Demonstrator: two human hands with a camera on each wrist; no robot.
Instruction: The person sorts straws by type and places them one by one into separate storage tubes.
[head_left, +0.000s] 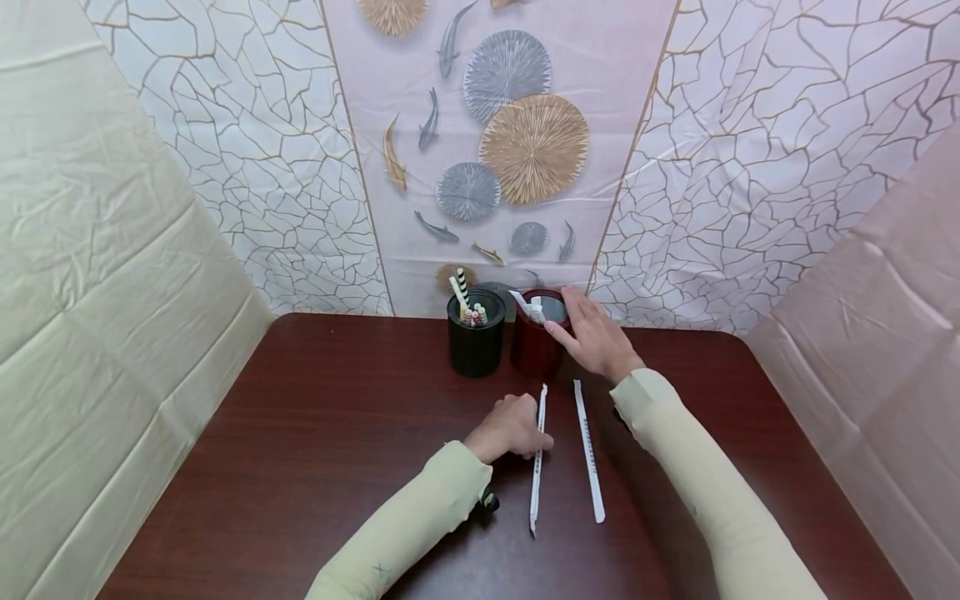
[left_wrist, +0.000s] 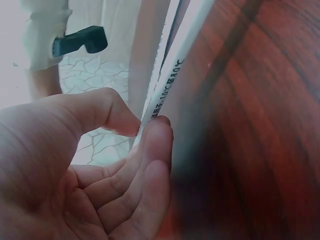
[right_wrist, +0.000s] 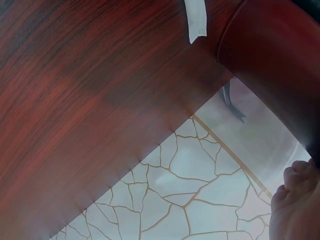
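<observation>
A white paper-wrapped straw (head_left: 536, 487) stands slightly tilted in my left hand (head_left: 510, 429), pinched between thumb and forefinger. Printed lettering runs along its wrapper in the left wrist view, and the other fingers curl loosely below. A second wrapped straw (head_left: 588, 454) lies on the table just to the right. At the back, my right hand (head_left: 598, 337) rests with fairly straight fingers on the right side of a dark red cup (head_left: 531, 354), thumb over the near rim. White wrapped pieces (head_left: 531, 308) stick out of this cup.
A black cup (head_left: 476, 350) stands left of the red one, holding striped sticks (head_left: 462, 292) and several others with coloured ends. Both cups are near the back edge of the dark wooden table (head_left: 300, 467). Patterned cloth (head_left: 495, 233) hangs behind, with pale cloth walls (head_left: 112, 333) at the sides.
</observation>
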